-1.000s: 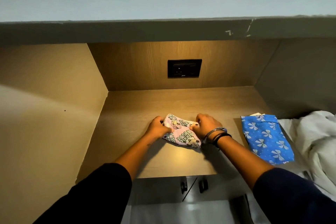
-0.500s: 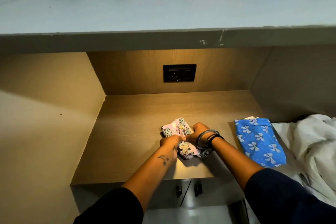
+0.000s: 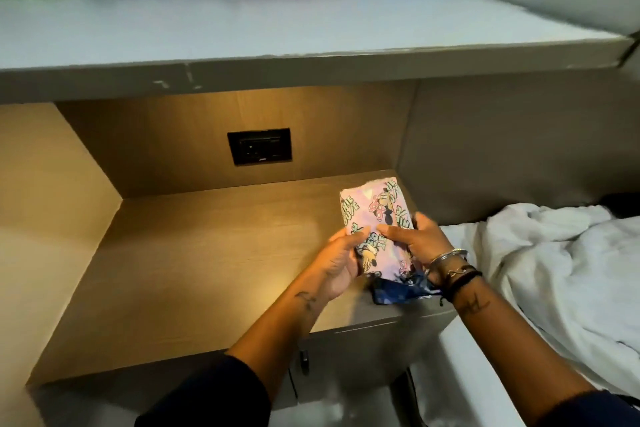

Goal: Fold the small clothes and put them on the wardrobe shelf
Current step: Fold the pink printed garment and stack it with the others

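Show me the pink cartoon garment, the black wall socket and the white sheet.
pink cartoon garment [image 3: 375, 211], head view, its upper printed face.
black wall socket [image 3: 259, 146], head view, centre of its plate.
white sheet [image 3: 561, 263], head view, its crumpled middle.

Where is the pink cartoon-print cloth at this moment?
The pink cloth is right of centre in the head view, gripped by the left hand and right hand over the blue cloth, at the wooden shelf's right end.

We grip a folded pink garment [image 3: 375, 218] with cartoon print between our left hand [image 3: 341, 260] and right hand [image 3: 415, 239]. A crumpled dark blue garment [image 3: 398, 291] lies just under our right wrist. The grey shelf [image 3: 242, 31] runs well above both hands.
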Demonstrator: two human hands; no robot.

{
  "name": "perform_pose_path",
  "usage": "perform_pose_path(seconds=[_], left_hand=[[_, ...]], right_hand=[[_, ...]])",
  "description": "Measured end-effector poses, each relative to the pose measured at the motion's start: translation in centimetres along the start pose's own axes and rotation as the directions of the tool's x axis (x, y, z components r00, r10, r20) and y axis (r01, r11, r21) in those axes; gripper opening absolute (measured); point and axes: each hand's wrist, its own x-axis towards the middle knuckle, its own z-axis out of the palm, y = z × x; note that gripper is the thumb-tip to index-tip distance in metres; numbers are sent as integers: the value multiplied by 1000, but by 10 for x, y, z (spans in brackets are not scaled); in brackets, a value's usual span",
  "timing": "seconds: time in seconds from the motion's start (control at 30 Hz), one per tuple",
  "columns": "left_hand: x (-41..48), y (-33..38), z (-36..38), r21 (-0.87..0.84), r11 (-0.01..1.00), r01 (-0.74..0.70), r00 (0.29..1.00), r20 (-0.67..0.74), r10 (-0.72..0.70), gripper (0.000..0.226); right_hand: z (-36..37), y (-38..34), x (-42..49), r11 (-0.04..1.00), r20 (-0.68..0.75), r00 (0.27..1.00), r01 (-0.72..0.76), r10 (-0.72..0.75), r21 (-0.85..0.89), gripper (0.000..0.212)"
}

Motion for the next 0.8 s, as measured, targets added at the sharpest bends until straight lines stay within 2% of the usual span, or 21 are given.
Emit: perform_pose_path(seconds=[0.03,0.1,0.13,0.17,0.2,0.23,0.27,0.3,0.33,0.37,0.47,0.57,0.67,0.8], left_hand=[[7,-9,9,54,998,25,999,-50,-23,30],[25,-30,23,370,925,82,964,-265,21,27],[31,-39,27,562,820,105,925,-358,127,29],[35,-46,29,721,678,140,877,-408,253,32],[39,-52,27,811,559,172,842,-416,344,38],[45,-58,24,830,523,194,826,-426,370,43],[49,-58,23,773,599,209,826,-467,315,45],[52,-58,23,649,729,217,827,-519,216,44],[55,-58,24,534,815,224,838,-532,119,41],[58,-59,23,479,847,231,858,-510,54,38],[59,-62,25,443,868,227,889,-457,1,27],[56,-61,26,383,890,248,909,-410,-77,29],[36,-60,23,350,896,274,942,-285,-177,37],[-13,-63,9,278,935,221,970,-164,-181,38]], right_hand=[[-9,4,6,994,-73,997,-3,-5,-114,41],[-26,17,17,943,-196,980,-38,-29,-330,39],[-31,26,22,875,-245,969,-83,-41,-477,41],[-34,35,25,755,-285,955,-133,-75,-642,46],[-36,44,27,623,-305,945,-169,-118,-764,51],[-38,51,28,564,-305,941,-173,-148,-807,55],[-39,56,29,591,-289,948,-158,-134,-791,55],[-40,59,29,683,-263,960,-131,-93,-719,48],[-41,62,30,762,-233,971,-110,-55,-638,35],[-41,63,31,824,-209,978,-100,-23,-558,23],[-43,63,32,908,-172,985,-74,2,-412,21],[-42,59,27,957,-161,981,-147,109,-250,22],[-40,58,2,959,-99,960,-270,261,-87,39],[-19,65,-49,935,83,942,-333,325,122,37]])
